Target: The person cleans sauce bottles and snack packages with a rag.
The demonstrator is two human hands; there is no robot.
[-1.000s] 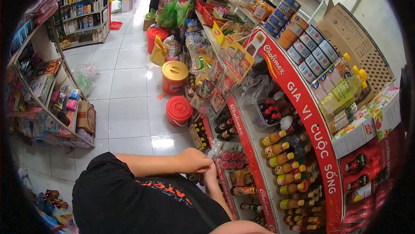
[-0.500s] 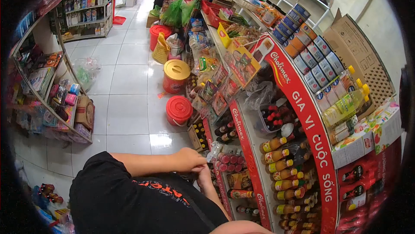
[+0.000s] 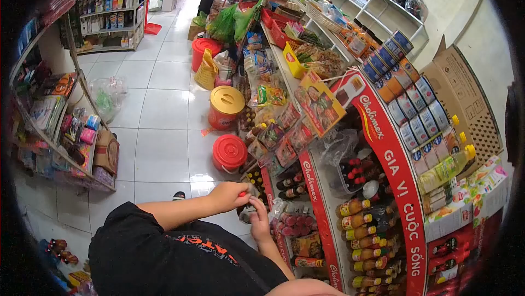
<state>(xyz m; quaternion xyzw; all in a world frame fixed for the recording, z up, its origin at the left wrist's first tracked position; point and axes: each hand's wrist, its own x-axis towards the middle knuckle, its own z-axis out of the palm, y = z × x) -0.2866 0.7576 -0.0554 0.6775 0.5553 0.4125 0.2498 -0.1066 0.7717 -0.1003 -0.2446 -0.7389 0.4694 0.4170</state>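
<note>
My left hand (image 3: 228, 196) is closed, its fingers curled around something small with a red bit (image 3: 243, 193) showing at the fingertips. Just beside it, my right hand (image 3: 261, 221) has its fingers bent and pressed together at a greyish-white item (image 3: 247, 212) between the hands, too small to make out. Both hands are in front of my black shirt (image 3: 180, 252), near the lower shelf with clear-wrapped packs of pinkish-red jars (image 3: 295, 222).
Sauce bottles (image 3: 358, 233) line the right shelf behind a red banner (image 3: 391, 159). Stacked cans (image 3: 418, 115) and an open carton (image 3: 459, 93) sit on top. Lidded red buckets (image 3: 229, 152) stand on the tiled floor (image 3: 164, 107). A curved rack (image 3: 60, 148) is at left.
The view has shifted a little. My hands have moved slightly apart, and the red bit and greyish-white item now show between them. A dark shoe tip has appeared on the floor.
</note>
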